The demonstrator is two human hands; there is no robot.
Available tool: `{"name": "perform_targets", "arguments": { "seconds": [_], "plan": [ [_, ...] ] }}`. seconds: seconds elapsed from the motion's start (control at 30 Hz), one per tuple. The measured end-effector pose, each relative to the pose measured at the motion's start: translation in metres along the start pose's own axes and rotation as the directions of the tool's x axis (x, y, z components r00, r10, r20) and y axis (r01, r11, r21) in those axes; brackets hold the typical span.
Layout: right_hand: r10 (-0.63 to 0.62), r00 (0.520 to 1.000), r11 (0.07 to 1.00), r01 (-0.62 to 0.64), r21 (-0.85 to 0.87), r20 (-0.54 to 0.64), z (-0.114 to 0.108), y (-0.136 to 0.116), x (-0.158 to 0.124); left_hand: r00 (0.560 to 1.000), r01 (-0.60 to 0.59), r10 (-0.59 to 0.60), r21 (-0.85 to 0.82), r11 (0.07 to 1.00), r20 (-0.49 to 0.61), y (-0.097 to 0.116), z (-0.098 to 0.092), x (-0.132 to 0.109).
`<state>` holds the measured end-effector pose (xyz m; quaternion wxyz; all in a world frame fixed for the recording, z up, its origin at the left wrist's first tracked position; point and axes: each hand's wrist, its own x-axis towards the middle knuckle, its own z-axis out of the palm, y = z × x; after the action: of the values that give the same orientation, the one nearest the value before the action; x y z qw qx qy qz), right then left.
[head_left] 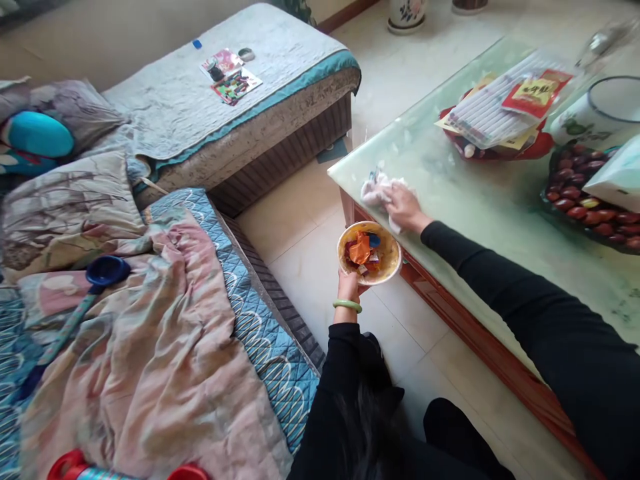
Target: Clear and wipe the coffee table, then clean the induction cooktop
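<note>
So, the left hand [349,285] has a tub [391,261] pinched at its near left side, thumb up by the rim, other fingers mostly hidden underneath. The tub is pretty much upright and open, just beside the table's [425,150] edge; can't tell if it actually touches. Inside there's a pile of crumpled wrappers [360,249], orange on top with a bit of blue on the right. Green bangle [347,307] on that wrist.

The right hand [404,207] is pressed onto a bunched white cloth [373,192], fingers closed over it, on the glassy tabletop near its left corner. Part of the cloth sticks out left of the hand, and a bit hangs toward the near edge.

Further right on the table: a red dish [503,156] with a clear pack of pens [493,110] on top, and a red packet [537,93] lying on the pens. Then a white pot [575,127] with a dark rim, and nearer, a dark bowl of reddish fruit [570,193].

Over on the left there's a sofa [300,110] with booklets [236,85] at the far end, and a rumpled pink blanket [170,347] on the near part, with a blue scoop [107,271] lying on it.
</note>
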<state>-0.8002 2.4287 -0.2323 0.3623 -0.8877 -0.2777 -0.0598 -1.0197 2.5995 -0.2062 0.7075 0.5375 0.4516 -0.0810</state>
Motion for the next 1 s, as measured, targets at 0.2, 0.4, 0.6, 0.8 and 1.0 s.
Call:
{"name": "perform_targets", "arguments": {
  "seconds": [0.2, 0.4, 0.6, 0.8, 1.0],
  "plan": [
    [0.068, 0.996, 0.903, -0.084, 0.422, 0.054, -0.040, -0.067, -0.104, 0.992, -0.037, 0.044, -0.063, 0.997, 0.120, 0.001, 0.001, 0.000],
    [0.349, 0.911, 0.930, -0.365, -0.037, -0.219, -0.076, -0.011, -0.154, 0.999, -0.006, 0.008, -0.070, 0.998, 0.037, -0.002, -0.006, 0.012],
    [0.379, 0.896, 0.867, -0.431, -0.248, -0.233, -0.049, 0.047, -0.021, 0.998, -0.007, 0.010, -0.057, 0.998, 0.055, 0.001, -0.008, 0.017],
    [0.467, 0.874, 0.830, -0.485, -0.277, -0.132, -0.027, 0.043, 0.127, 1.000, 0.013, -0.013, -0.030, 0.999, -0.009, 0.001, -0.009, 0.021],
    [0.111, 0.994, 0.992, -0.110, -0.063, 0.021, 0.023, -0.017, 0.125, 0.998, 0.043, -0.044, -0.044, 0.998, -0.038, -0.001, -0.010, 0.025]
  ]
}}
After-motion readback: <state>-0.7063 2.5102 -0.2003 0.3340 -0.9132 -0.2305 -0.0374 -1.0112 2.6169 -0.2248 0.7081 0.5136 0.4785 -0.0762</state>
